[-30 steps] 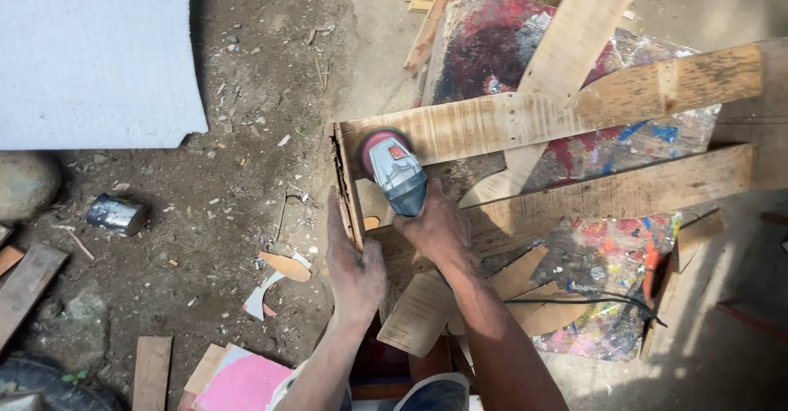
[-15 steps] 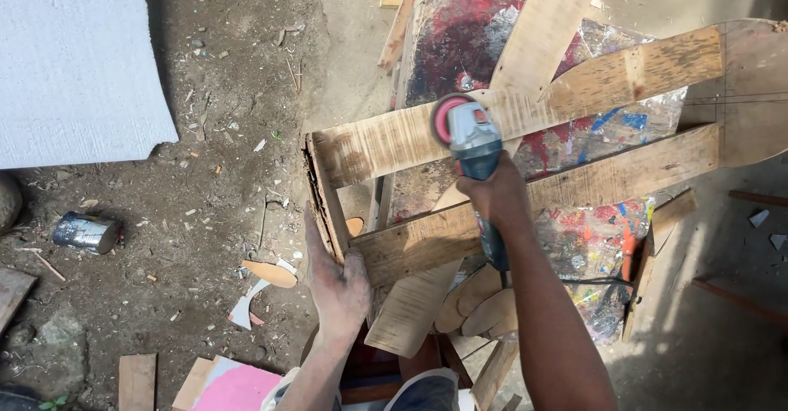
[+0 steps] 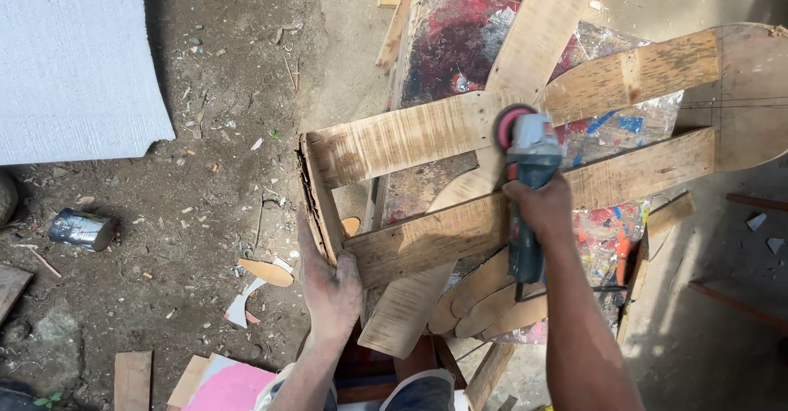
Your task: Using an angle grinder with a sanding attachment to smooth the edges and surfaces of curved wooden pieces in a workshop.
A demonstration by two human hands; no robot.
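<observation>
Head camera view, looking straight down at a person working over a rough frame of weathered pale wooden slats [image 3: 410,136] that lies across a paint-spattered board [image 3: 460,50] above a dirt floor [image 3: 205,173]. The right hand [image 3: 540,207] has its fingers wrapped tight around the dark body of a grey and blue handheld angle grinder [image 3: 528,173], whose red sanding disc [image 3: 509,123] sits at the upper horizontal slat, close to where a diagonal plank [image 3: 550,25] crosses it; whether the disc touches the wood cannot be told. The left hand [image 3: 328,284] lies flat with fingers stretched out, pressing against the frame's left end piece [image 3: 318,197] to steady it, holding nothing else. Loose curved offcuts of wood [image 3: 484,296] lie under the frame near the person's knees. A dented silver tin can [image 3: 80,229] rests well apart on the dirt at left, below a large grey sheet [image 3: 74,58]. Judging from this, the sanding of the upper slat is in hand; moving the disc on would call for firm bracing from the left hand and light, even pressure along the grain
</observation>
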